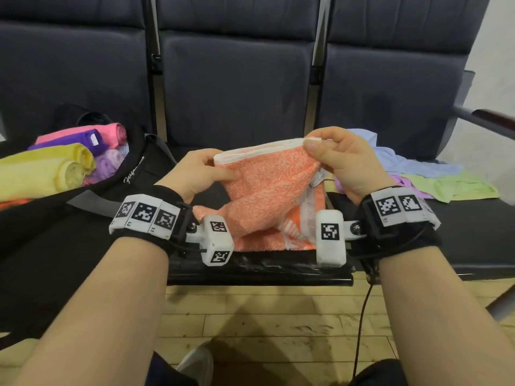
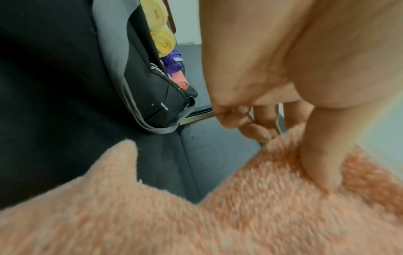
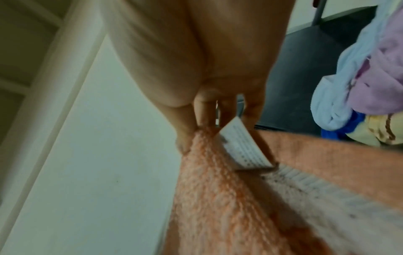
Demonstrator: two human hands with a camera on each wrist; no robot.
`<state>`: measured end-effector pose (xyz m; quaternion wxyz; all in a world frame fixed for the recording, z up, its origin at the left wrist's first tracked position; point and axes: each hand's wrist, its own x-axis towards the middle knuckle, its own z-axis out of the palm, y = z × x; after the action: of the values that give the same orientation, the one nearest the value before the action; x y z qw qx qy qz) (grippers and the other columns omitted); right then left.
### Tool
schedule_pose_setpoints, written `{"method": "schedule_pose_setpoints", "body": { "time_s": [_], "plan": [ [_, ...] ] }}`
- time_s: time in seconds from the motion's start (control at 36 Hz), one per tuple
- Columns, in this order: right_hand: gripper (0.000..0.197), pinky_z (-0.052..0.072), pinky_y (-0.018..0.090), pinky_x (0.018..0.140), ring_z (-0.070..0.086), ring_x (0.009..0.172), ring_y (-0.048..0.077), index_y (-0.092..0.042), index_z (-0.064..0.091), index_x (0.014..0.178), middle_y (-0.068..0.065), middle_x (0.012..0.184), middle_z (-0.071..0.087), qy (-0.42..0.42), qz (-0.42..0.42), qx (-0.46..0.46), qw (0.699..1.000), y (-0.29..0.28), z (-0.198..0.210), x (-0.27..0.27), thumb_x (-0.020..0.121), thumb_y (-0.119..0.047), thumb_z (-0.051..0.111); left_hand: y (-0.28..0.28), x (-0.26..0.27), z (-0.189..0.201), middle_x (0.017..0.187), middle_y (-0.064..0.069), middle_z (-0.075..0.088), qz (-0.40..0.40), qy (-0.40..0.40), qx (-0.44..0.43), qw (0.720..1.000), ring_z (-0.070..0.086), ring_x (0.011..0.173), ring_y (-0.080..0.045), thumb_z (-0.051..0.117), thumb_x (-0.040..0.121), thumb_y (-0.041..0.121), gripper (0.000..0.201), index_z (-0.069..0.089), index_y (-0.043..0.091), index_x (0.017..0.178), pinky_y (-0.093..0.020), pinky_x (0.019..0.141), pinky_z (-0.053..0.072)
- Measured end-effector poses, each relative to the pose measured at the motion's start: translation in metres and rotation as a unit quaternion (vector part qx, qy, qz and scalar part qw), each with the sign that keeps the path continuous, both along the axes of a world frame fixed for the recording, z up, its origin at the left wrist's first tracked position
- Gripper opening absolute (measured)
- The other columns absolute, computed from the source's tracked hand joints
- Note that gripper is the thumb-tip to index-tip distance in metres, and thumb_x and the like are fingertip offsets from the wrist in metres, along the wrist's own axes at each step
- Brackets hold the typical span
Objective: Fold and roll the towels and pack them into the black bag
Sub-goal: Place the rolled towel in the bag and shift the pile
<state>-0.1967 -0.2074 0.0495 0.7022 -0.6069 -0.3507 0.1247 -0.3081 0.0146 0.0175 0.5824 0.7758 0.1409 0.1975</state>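
Observation:
An orange towel (image 1: 267, 190) with a white hem hangs over the middle seat, held up by its top edge. My left hand (image 1: 200, 168) pinches the towel's left corner, thumb on the front (image 2: 316, 163). At the right corner my right hand (image 1: 334, 154) pinches the hem, beside a white care label (image 3: 242, 146). The towel's lower part rests crumpled on the seat (image 2: 152, 224) (image 3: 229, 207). The black bag (image 1: 133, 174) lies open on the left seat with rolled yellow, purple and pink towels (image 1: 69, 160) inside. It also shows in the left wrist view (image 2: 157, 96).
Loose blue, lilac and green towels (image 1: 418, 174) are piled on the right seat, also seen as a towel pile (image 3: 370, 77) in the right wrist view. Dark seat backs (image 1: 237, 79) rise behind. An armrest (image 1: 485, 121) sticks out at far right. Wooden floor (image 1: 264, 316) lies below.

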Motion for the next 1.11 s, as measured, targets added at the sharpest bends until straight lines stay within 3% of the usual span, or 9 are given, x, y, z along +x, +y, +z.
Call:
{"method": "schedule_pose_setpoints", "body": {
  "time_s": [0.08, 0.17, 0.31, 0.47, 0.61, 0.72, 0.86, 0.97, 1.11],
  "plan": [
    [0.006, 0.055, 0.028, 0.071, 0.065, 0.069, 0.011, -0.011, 0.062, 0.088, 0.000, 0.069, 0.068, -0.042, -0.088, -0.035, 0.995, 0.000, -0.002, 0.004, 0.088, -0.006, 0.065, -0.001, -0.001, 0.005, 0.095, -0.002, 0.071, 0.042, -0.040, 0.016, 0.998, 0.067, 0.094, -0.015, 0.077, 0.077, 0.007, 0.020, 0.070, 0.020, 0.090, -0.029, 0.088, 0.053],
    [0.009, 0.053, 0.033, 0.074, 0.062, 0.073, 0.017, -0.018, 0.061, 0.084, 0.014, 0.077, 0.066, -0.097, -0.156, -0.076, 0.980, 0.000, -0.003, 0.003, 0.088, -0.013, 0.068, -0.004, -0.005, 0.016, 0.095, 0.000, 0.072, 0.076, -0.079, 0.033, 0.993, 0.068, 0.093, -0.013, 0.077, 0.077, 0.008, 0.020, 0.071, 0.021, 0.091, -0.028, 0.086, 0.053],
    [0.008, 0.052, 0.029, 0.069, 0.060, 0.070, 0.017, -0.017, 0.062, 0.084, 0.023, 0.082, 0.068, -0.158, -0.205, -0.075, 0.963, -0.003, 0.030, -0.013, 0.087, -0.016, 0.069, -0.012, -0.016, 0.057, 0.072, 0.007, 0.063, 0.110, -0.132, 0.073, 0.982, 0.055, 0.053, 0.006, 0.075, 0.079, 0.006, 0.021, 0.071, 0.013, 0.098, -0.009, 0.051, 0.041],
    [0.010, 0.042, 0.022, 0.043, 0.050, 0.037, 0.005, -0.017, 0.060, 0.082, 0.004, 0.065, 0.063, -0.187, -0.241, -0.042, 0.951, -0.016, 0.093, -0.037, 0.087, -0.017, 0.069, -0.031, -0.039, 0.120, 0.084, -0.008, 0.070, 0.103, -0.174, 0.079, 0.976, 0.066, 0.072, -0.019, 0.066, 0.084, 0.003, 0.018, 0.064, 0.021, 0.089, -0.025, 0.054, 0.047],
    [0.011, 0.036, 0.016, 0.038, 0.049, 0.034, 0.002, -0.016, 0.061, 0.082, 0.007, 0.067, 0.064, -0.194, -0.241, -0.021, 0.951, -0.030, 0.128, -0.063, 0.088, -0.021, 0.069, -0.048, -0.064, 0.160, 0.079, -0.002, 0.067, 0.096, -0.214, 0.074, 0.969, 0.065, 0.064, -0.010, 0.061, 0.088, 0.001, 0.017, 0.062, 0.018, 0.091, -0.019, 0.051, 0.048],
    [0.010, 0.033, 0.017, 0.035, 0.045, 0.031, 0.002, -0.013, 0.064, 0.082, 0.008, 0.067, 0.064, -0.203, -0.245, -0.024, 0.948, -0.043, 0.148, -0.083, 0.088, -0.019, 0.068, -0.058, -0.081, 0.177, 0.078, -0.001, 0.065, 0.115, -0.218, 0.076, 0.966, 0.060, 0.067, -0.013, 0.067, 0.085, 0.011, 0.010, 0.066, 0.018, 0.092, -0.025, 0.056, 0.046],
    [0.013, 0.032, 0.018, 0.034, 0.042, 0.029, 0.005, -0.010, 0.064, 0.079, 0.009, 0.061, 0.060, -0.212, -0.249, -0.016, 0.945, -0.052, 0.171, -0.097, 0.090, -0.017, 0.066, -0.069, -0.098, 0.203, 0.069, 0.004, 0.060, 0.138, -0.204, 0.078, 0.966, 0.053, 0.058, -0.007, 0.070, 0.081, 0.023, 0.006, 0.069, 0.020, 0.086, -0.019, 0.050, 0.040],
    [0.013, 0.031, 0.018, 0.032, 0.040, 0.028, 0.003, -0.003, 0.063, 0.093, 0.005, 0.059, 0.057, -0.213, -0.246, -0.006, 0.946, -0.055, 0.184, -0.095, 0.092, -0.016, 0.063, -0.070, -0.103, 0.220, 0.060, -0.001, 0.052, 0.129, -0.191, 0.087, 0.969, 0.040, 0.043, -0.008, 0.074, 0.076, 0.019, 0.005, 0.069, 0.018, 0.077, -0.018, 0.043, 0.032],
    [0.022, 0.026, 0.017, 0.031, 0.035, 0.025, 0.007, 0.001, 0.067, 0.092, 0.012, 0.055, 0.051, -0.207, -0.231, -0.073, 0.948, -0.045, 0.176, -0.068, 0.095, -0.020, 0.060, -0.057, -0.088, 0.217, 0.058, -0.004, 0.043, 0.109, -0.142, 0.106, 0.978, 0.035, 0.046, -0.012, 0.069, 0.078, 0.015, 0.009, 0.064, 0.008, 0.077, -0.022, 0.044, 0.027]
  ]
}}
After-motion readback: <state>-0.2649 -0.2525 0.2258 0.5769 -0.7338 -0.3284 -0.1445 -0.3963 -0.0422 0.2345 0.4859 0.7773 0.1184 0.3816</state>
